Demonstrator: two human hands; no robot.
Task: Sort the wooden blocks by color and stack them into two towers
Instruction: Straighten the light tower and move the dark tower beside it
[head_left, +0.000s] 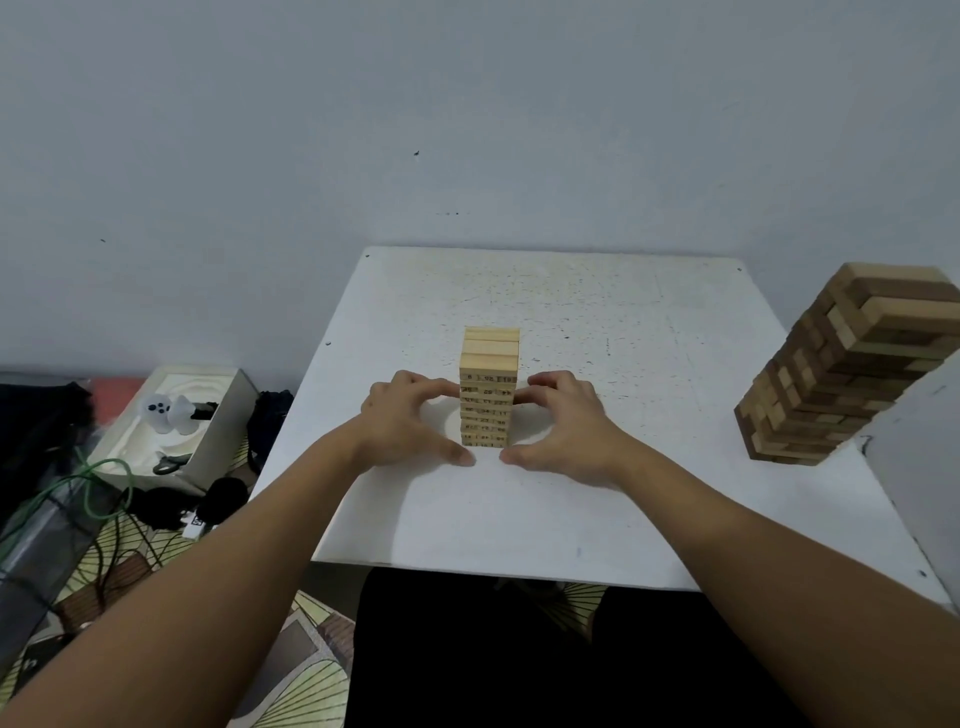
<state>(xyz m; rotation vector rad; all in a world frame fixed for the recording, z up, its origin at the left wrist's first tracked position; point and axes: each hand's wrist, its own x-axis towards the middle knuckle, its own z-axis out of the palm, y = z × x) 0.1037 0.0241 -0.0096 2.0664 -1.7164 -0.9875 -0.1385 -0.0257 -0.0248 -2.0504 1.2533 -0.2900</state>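
Observation:
A small tower of light wooden blocks (489, 387) with printed numbers stands upright in the middle of the white table (649, 364). My left hand (410, 421) curves round its left side, fingers touching the upper blocks and thumb near its base. My right hand (563, 423) mirrors this on the right side, fingertips against the tower and thumb by the base. A larger tower of mixed light and dark brown blocks (841, 369) stands at the table's right edge, apart from both hands.
A white panel (919, 452) rises at the right front next to the large tower. Left of the table, on the floor, lie an open white box (176, 421) with small items, green cables (93, 483) and dark bags.

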